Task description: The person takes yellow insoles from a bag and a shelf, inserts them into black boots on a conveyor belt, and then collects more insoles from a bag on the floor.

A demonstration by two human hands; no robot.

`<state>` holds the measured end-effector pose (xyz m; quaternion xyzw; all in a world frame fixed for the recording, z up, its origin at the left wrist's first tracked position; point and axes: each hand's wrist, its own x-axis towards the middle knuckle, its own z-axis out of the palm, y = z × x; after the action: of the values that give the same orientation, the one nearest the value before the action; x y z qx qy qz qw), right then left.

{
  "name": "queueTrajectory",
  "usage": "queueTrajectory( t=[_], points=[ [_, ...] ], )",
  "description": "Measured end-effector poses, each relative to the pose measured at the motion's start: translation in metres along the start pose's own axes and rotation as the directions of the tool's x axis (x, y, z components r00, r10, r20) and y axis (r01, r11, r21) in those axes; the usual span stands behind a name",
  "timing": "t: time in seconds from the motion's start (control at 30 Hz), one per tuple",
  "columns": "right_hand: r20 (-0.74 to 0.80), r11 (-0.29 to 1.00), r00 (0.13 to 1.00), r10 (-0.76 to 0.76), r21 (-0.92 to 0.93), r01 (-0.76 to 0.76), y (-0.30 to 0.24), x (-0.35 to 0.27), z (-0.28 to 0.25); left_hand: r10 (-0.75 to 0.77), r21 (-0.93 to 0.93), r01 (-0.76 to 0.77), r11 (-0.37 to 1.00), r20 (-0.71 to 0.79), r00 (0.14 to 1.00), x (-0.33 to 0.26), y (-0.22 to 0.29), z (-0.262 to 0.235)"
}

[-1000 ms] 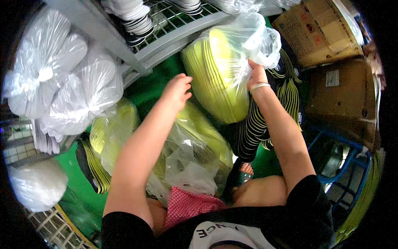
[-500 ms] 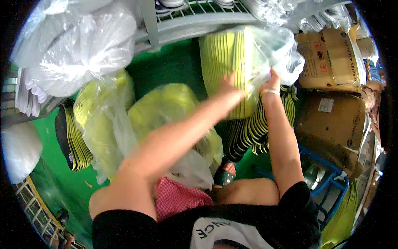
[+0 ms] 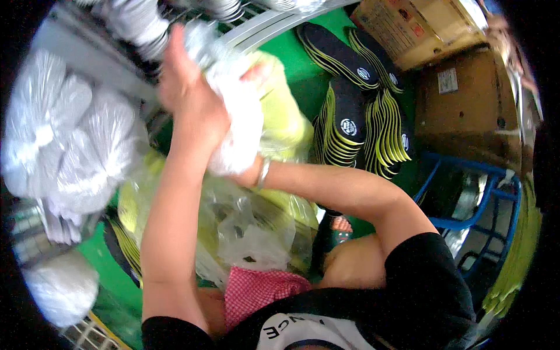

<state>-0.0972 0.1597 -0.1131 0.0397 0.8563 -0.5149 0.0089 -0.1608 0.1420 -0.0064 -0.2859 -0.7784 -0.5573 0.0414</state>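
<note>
A clear plastic bag (image 3: 238, 122) of lime-yellow insoles (image 3: 280, 111) is held up in front of me, its loose plastic bunched white. My left hand (image 3: 189, 96) grips the bunched plastic from the left, one digit pointing up. My right hand (image 3: 249, 173) reaches across from the right, a light band at its wrist; the plastic covers most of it. Fingertips show beyond the plastic, but I cannot tell which hand they belong to. Below my forearms sits another clear bag (image 3: 254, 233) with yellow insoles. Right of the held bag, black-and-lime insoles (image 3: 344, 116) lie in several stacks on the floor.
Brown cartons (image 3: 466, 96) stand at the right, near a blue metal frame (image 3: 466, 221). Clear bags with white contents (image 3: 70, 134) crowd the left. A grey rack (image 3: 262, 29) holding stacked soles runs along the back. Yellow sheets (image 3: 513, 251) lie at the right edge.
The held bag has swung left from the back middle, and both hands have gone with it. My right arm now crosses in front of me. More black-and-lime insole stacks show at the right.
</note>
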Motion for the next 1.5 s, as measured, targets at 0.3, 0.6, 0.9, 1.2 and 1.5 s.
queueTrajectory(
  t=[0.3, 0.6, 0.9, 1.2, 1.5],
  points=[
    [0.086, 0.949, 0.972, -0.220, -0.209, 0.234, -0.008, -0.039, 0.055, -0.051, 0.389, -0.488, 0.782, 0.819, 0.571, -0.050, -0.060, 0.001],
    [0.399, 0.939, 0.909, -0.124, -0.249, 0.237, -0.027, -0.039, 0.011, -0.067, 0.355, -0.394, 0.847, 0.809, 0.584, -0.048, -0.054, -0.012],
    [0.125, 0.663, 0.984, -0.126, -0.727, 0.178, 0.018, -0.012, -0.026, -0.119, 0.485, -0.472, 0.736, 0.779, 0.615, -0.028, -0.065, -0.032],
    [0.152, 0.704, 0.987, 0.061, -0.707, 0.065, 0.016, -0.017, -0.039, -0.316, 0.477, -0.379, 0.793, 0.854, 0.414, -0.011, -0.064, -0.038],
    [0.176, 0.783, 0.982, -0.074, -0.599, 0.166, -0.072, -0.097, -0.112, -0.069, 0.174, -0.298, 0.939, 0.941, 0.333, 0.035, 0.035, -0.076]
  ],
)
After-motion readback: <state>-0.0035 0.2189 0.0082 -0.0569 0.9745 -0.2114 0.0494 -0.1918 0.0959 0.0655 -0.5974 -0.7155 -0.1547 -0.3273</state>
